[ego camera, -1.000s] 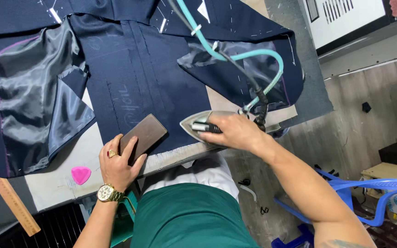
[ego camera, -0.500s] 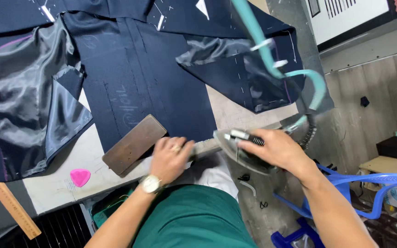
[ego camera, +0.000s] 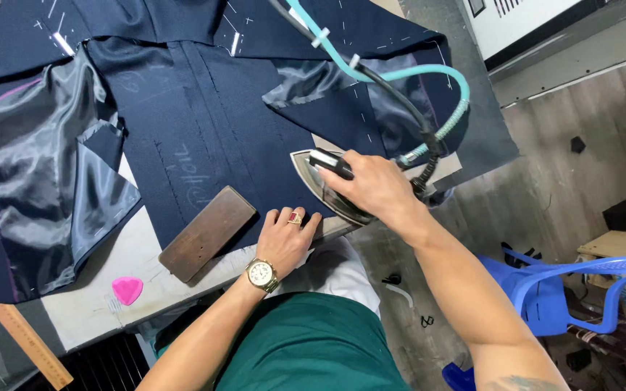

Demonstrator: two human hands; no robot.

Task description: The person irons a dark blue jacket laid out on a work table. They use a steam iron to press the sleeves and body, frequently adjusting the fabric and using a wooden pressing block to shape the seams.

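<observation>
A dark navy jacket piece (ego camera: 211, 123) with grey satin lining (ego camera: 38, 166) lies spread on the pressing table (ego camera: 117, 261). My right hand (ego camera: 367, 185) grips the black handle of a steam iron (ego camera: 320, 185) resting on the cloth's near edge. A teal hose and black cable (ego camera: 400, 76) rise from the iron. My left hand (ego camera: 288, 235), with a ring and a wristwatch, lies flat on the fabric, fingers apart, just right of a brown wooden block (ego camera: 208, 232) that sits on the cloth.
A pink tailor's chalk (ego camera: 127, 289) lies on the bare table near the front edge. A wooden ruler (ego camera: 19, 333) runs along the left corner. A blue plastic chair (ego camera: 574, 289) stands on the wooden floor to the right.
The iron has come back from beyond the table edge onto the cloth. My left hand has let go of the wooden block and now lies flat beside it.
</observation>
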